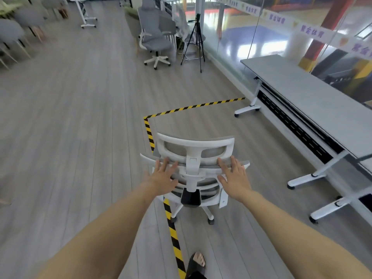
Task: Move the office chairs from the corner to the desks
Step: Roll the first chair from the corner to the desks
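A white-framed office chair (194, 147) with grey mesh stands on castors in front of me, its back toward me, straddling the striped floor tape. My left hand (162, 177) lies with straight fingers against the left of the backrest's top edge. My right hand (234, 176) lies the same way on the right side. Neither hand curls round the frame. A long grey desk (314, 101) on white wheeled legs runs along the right, beside the chair. A second grey office chair (155, 35) stands far ahead in the corner.
Yellow-and-black tape (193, 107) marks a corner on the wooden floor. A black tripod (194, 39) stands by the glass wall near the far chair. Grey shell chairs (12, 35) line the far left. A white stand (86, 17) stands at the back. My sandalled foot (197, 263) is below.
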`<action>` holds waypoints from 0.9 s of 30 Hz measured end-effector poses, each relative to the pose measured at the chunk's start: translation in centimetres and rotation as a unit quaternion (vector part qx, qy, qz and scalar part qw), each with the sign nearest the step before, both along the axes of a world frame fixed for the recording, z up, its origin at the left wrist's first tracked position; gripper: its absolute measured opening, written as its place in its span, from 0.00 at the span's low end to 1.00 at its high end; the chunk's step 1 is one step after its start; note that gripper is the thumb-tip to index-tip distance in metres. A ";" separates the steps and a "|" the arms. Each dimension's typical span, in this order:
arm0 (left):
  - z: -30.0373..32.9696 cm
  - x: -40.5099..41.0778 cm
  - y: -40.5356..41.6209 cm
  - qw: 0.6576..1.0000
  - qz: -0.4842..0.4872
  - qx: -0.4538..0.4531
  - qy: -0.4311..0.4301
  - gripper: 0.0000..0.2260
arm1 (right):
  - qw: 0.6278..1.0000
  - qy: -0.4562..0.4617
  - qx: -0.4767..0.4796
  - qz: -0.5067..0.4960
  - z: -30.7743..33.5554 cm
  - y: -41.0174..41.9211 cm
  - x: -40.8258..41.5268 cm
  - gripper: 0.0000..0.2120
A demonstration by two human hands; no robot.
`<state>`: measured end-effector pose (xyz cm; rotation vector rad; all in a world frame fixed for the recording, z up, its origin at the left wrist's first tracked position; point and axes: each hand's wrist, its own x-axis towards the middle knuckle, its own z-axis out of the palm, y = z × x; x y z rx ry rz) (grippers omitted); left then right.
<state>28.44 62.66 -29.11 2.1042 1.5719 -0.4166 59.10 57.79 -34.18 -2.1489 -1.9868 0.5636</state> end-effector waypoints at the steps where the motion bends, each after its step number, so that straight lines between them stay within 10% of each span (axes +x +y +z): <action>1: 0.2 0.2 2.6 1.000 0.004 -0.003 -0.001 0.32 | 1.000 -0.004 -0.005 0.008 0.1 2.8 0.4 0.31; 27: 0.2 0.9 64.8 1.000 -0.025 -0.005 -0.007 0.34 | 0.999 -0.020 -0.032 -0.001 0.9 64.8 1.6 0.30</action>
